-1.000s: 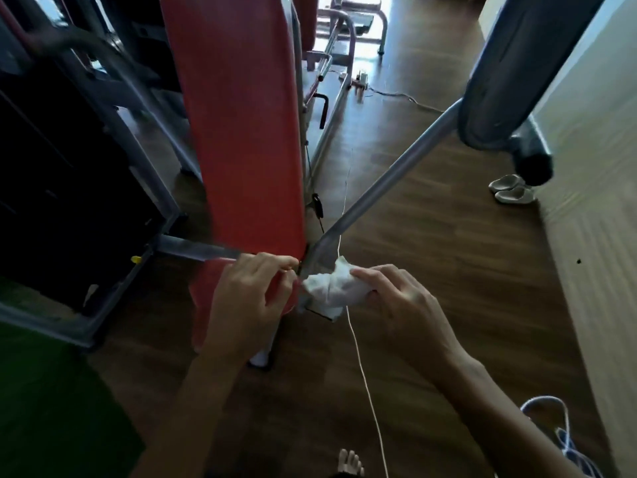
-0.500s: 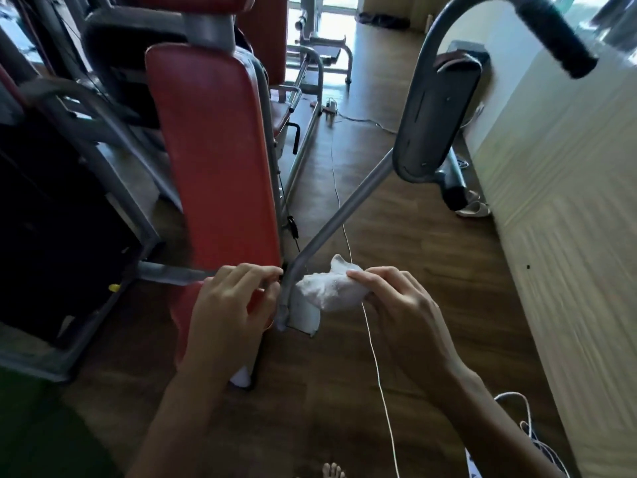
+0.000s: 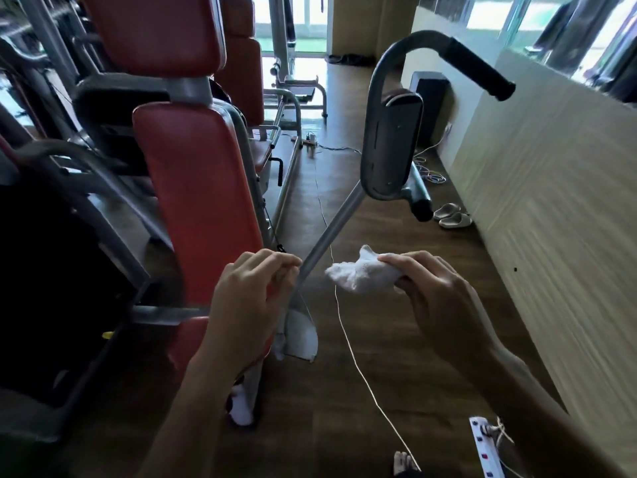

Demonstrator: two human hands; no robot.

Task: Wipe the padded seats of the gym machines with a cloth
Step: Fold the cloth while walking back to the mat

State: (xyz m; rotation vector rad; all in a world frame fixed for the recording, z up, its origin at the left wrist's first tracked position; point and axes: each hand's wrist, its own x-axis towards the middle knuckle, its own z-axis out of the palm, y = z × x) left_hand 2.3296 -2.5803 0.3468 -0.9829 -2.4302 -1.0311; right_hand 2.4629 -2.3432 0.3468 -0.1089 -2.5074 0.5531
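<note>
A: Where is the cloth (image 3: 360,274)?

B: Bunched in the right hand (image 3: 439,298), pinched between thumb and curled fingers. It is held in the air over the wooden floor (image 3: 396,357), just right of the grey tube (image 3: 331,232) and apart from the red back pad (image 3: 203,208).

A: Which way does it run?

B: Its long axis lies left to right. The loose end points left at the tube, and one corner sticks up.

A: And the left hand (image 3: 250,300)?

B: Its fingers are curled with their tips meeting the thumb, in front of the pad's near right edge. I cannot tell whether they pinch anything.

A: Any writing?

B: The marks on the power strip (image 3: 485,450), near right, are too small to read.
</note>
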